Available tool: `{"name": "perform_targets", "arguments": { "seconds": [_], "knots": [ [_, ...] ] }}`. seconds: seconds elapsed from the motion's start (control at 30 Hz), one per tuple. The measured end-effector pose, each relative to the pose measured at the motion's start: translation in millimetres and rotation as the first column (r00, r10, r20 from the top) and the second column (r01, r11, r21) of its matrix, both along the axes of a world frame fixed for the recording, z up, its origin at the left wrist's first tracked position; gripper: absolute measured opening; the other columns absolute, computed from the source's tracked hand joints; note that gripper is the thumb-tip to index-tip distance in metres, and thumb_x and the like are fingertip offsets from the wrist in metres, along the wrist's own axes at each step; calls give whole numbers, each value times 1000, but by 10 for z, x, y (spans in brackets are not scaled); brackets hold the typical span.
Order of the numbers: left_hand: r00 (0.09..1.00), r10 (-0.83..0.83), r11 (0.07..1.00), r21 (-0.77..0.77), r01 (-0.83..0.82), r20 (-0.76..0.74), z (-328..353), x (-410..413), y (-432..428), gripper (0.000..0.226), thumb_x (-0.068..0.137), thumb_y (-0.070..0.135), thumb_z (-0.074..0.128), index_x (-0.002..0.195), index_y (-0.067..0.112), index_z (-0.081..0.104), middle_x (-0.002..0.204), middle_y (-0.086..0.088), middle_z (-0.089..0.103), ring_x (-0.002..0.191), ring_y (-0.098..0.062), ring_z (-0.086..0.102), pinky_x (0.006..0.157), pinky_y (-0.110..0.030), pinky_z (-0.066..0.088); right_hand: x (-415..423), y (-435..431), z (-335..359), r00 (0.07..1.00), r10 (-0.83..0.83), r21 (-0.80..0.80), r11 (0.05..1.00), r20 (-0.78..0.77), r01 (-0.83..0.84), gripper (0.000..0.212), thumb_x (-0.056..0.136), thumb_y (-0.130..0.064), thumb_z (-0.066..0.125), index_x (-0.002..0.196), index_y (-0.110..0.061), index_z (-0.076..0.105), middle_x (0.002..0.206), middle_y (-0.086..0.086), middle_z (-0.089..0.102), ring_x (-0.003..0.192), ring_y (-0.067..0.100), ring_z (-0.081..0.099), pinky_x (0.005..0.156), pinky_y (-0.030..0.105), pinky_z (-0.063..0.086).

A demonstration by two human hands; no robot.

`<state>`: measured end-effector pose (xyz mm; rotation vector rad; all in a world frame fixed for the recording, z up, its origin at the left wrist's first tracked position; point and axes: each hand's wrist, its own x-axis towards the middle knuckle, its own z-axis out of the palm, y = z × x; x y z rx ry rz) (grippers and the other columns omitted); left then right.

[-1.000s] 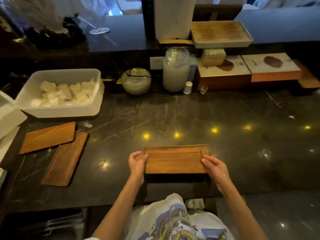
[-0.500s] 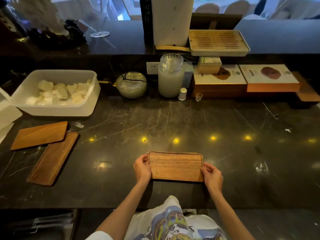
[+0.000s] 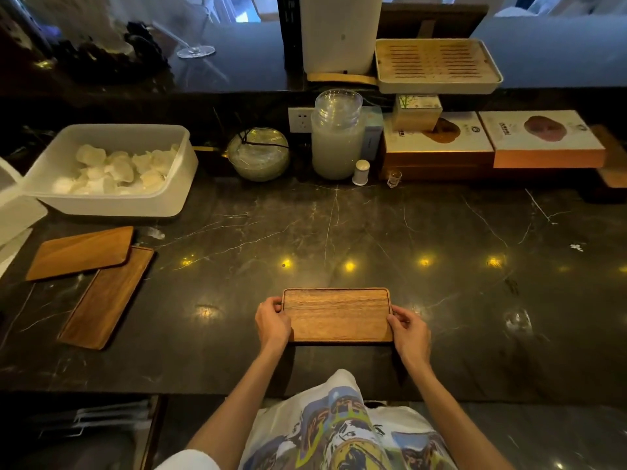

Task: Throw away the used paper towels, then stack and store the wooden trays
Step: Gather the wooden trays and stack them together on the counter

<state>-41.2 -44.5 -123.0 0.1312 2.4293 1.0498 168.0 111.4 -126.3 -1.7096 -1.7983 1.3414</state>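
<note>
Three wooden trays are in sight on the dark marble counter (image 3: 441, 232). One wooden tray (image 3: 336, 315) lies flat near the front edge, straight ahead of the person; whether another sits beneath it is impossible to tell. Two more trays are well apart from it at the left: the angled tray (image 3: 81, 252) rests partly over a corner of the long tray (image 3: 107, 298). Behind those two stands one white plastic bin (image 3: 112, 201) holding a heap of pale crumpled pieces, too blurred to count or identify. At the far left a white shape is cut off by the frame.

Both hands are on the front tray. The left hand (image 3: 272, 322) curls around its left short end, fingers wrapped on the edge. The right hand (image 3: 409, 329) grips the right short end the same way, thumb along the rim. Both forearms reach forward from the bottom of view, roughly symmetrical.
</note>
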Motion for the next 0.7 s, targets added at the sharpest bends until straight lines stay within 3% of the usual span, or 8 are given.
{"name": "perform_targets", "arguments": {
  "seconds": [0.13,0.2,0.33,0.4,0.5,0.7],
  "knots": [
    [999,-10,1000,15,9,33,11,-56,-48,18,88,4,63,99,17,65,82,9,63,81,-10,65,61,-16,47,12,9,-4,1000,15,-1,1000,1,-15,30,90,-16,65,119,-11,68,91,-1,68,86,16,65,72,27,53],
    [999,-29,999,15,29,24,21,-55,-71,17,88,4,62,97,18,65,77,14,59,75,-3,61,58,-14,45,16,4,-10,1000,28,9,1000,11,-28,31,91,-17,64,121,-11,67,97,4,70,89,18,66,77,31,55],
    [998,-40,999,13,40,40,4,-57,-93,17,91,5,60,98,19,65,79,12,60,79,-9,64,65,-21,52,-5,-10,-16,999,37,28,999,40,-38,33,93,-19,62,124,-11,65,113,8,71,93,14,62,79,30,52],
    [998,-46,999,13,46,43,-6,-72,-107,17,91,5,60,103,14,67,83,8,64,80,-9,65,65,-21,54,-20,-12,6,998,33,25,999,55,-35,32,93,-19,62,123,-11,66,114,9,71,94,14,62,78,28,49],
    [997,-59,998,10,59,59,-3,-90,-123,18,92,6,59,107,11,68,97,-3,69,90,-16,67,78,-32,59,-39,-20,26,997,23,5,1000,74,-23,32,93,-19,61,124,-12,65,115,9,71,98,17,63,77,27,46],
    [983,-129,992,28,127,127,28,-162,-156,23,92,7,59,114,10,64,107,-9,70,99,-20,66,89,-38,57,-37,-32,93,992,53,28,998,111,-57,33,94,-20,60,126,-13,64,117,8,70,92,10,56,66,16,40]
  ]
}}
